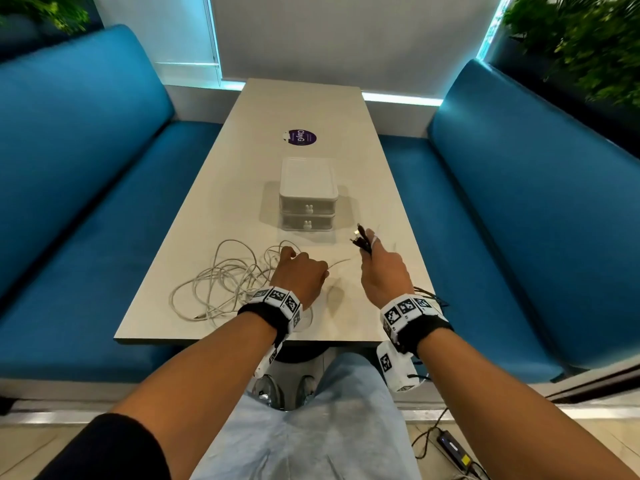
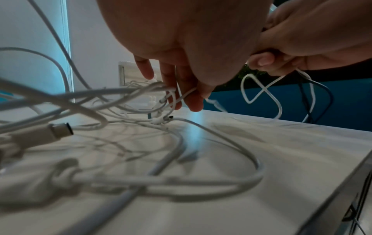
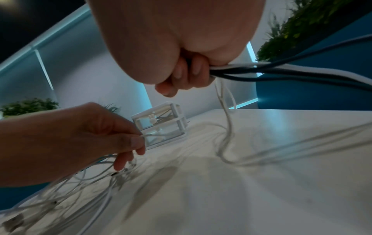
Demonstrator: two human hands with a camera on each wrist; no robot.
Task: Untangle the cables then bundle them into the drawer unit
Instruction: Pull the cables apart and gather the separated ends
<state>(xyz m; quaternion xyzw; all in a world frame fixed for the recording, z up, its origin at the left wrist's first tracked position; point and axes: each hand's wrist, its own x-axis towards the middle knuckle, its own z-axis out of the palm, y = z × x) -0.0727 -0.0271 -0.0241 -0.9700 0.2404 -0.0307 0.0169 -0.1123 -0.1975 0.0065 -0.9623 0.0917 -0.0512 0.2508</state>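
A tangle of white cables (image 1: 225,282) lies on the table's near left. My left hand (image 1: 301,271) rests at its right edge and pinches a white cable (image 2: 187,93) (image 3: 149,135) between thumb and fingers. My right hand (image 1: 377,268) is raised to the right and grips a bundle of black and white cables (image 3: 241,70), whose plug ends (image 1: 360,237) stick up past my fingers. The bundle's tails hang off behind my wrist. A white two-drawer unit (image 1: 308,195) stands mid-table, both drawers closed.
The beige table (image 1: 311,109) runs between two blue benches (image 1: 69,188) (image 1: 536,209). A purple round sticker (image 1: 302,137) lies beyond the drawer unit. The table's near edge (image 1: 242,341) is just under my wrists. Plants (image 1: 581,39) stand behind the benches.
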